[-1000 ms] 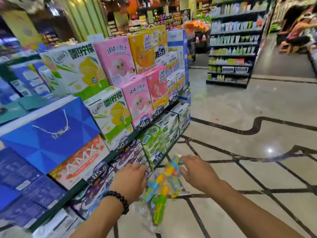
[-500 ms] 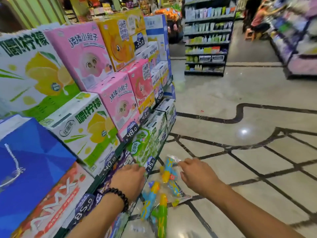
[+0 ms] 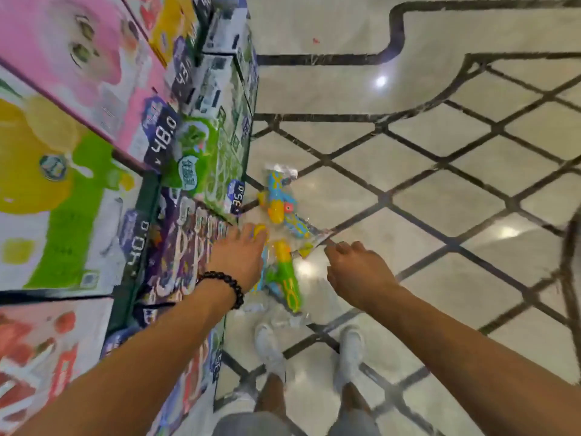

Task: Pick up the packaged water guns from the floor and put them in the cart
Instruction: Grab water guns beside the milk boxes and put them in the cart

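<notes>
Two packaged water guns in clear plastic bags lie on the tiled floor against the foot of the shelf. The farther packaged water gun (image 3: 278, 199) is blue and yellow. The nearer packaged water gun (image 3: 287, 278) is green, yellow and blue. My left hand (image 3: 237, 256), with a black bead bracelet on the wrist, rests palm down on the nearer package's left side, fingers over a yellow tip. My right hand (image 3: 355, 269) has its fingers curled at the corner of the farther bag; I cannot tell whether they grip it. No cart is in view.
A green shelf unit (image 3: 143, 212) stacked with pink, green and purple drink boxes and price tags fills the left side. My white shoes (image 3: 268, 350) stand just below the packages. Glossy marble floor (image 3: 440, 199) with dark inlay lines spreads to the right.
The view has tilted from the aisle straight down to the floor. Both hands have dropped lower, the left onto the nearer package and the right to the farther bag's corner.
</notes>
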### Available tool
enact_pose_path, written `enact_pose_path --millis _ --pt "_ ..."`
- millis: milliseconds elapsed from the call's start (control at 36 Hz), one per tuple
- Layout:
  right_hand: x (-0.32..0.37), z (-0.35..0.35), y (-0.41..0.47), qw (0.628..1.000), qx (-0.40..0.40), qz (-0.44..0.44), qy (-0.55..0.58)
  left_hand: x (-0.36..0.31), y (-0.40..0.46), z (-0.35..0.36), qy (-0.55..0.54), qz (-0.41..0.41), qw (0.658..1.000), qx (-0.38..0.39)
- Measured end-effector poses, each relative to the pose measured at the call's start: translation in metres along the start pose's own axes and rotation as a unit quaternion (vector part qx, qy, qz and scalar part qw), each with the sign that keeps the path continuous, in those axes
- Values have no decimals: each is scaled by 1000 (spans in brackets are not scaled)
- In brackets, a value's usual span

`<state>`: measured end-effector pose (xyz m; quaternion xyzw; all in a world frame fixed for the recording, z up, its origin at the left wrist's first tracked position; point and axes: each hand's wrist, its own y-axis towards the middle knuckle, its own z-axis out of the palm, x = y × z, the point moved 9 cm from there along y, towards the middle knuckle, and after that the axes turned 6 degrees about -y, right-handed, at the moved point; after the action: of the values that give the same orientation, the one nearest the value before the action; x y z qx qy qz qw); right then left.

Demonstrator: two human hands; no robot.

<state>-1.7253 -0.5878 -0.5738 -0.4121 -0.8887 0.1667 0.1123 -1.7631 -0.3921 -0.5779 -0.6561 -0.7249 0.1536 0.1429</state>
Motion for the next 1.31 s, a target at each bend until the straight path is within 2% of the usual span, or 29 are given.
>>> enact_pose_path --millis 278,472,583,667,889,1000,1194,1306 --pt "21 226 97 996 82 -34 1 18 76 249 -19 -14 995 96" --pt "37 410 164 986 157 -34 44 30 129 417 -34 -63 988 135" --pt "45 498 201 984 164 -37 64 49 162 502 -80 -106 979 152" --pt "50 551 228 982 163 -25 88 66 184 553 -112 -131 975 138" --pt "69 656 290 980 130 56 142 107 232 654 -131 -173 969 118" --pt "79 692 306 967 114 96 206 119 245 693 -192 -194 957 94" --pt "90 721 313 935 70 162 307 122 255 725 -263 -213 941 20" --pt "93 728 314 926 36 139 350 128 260 733 -280 -223 934 -7"
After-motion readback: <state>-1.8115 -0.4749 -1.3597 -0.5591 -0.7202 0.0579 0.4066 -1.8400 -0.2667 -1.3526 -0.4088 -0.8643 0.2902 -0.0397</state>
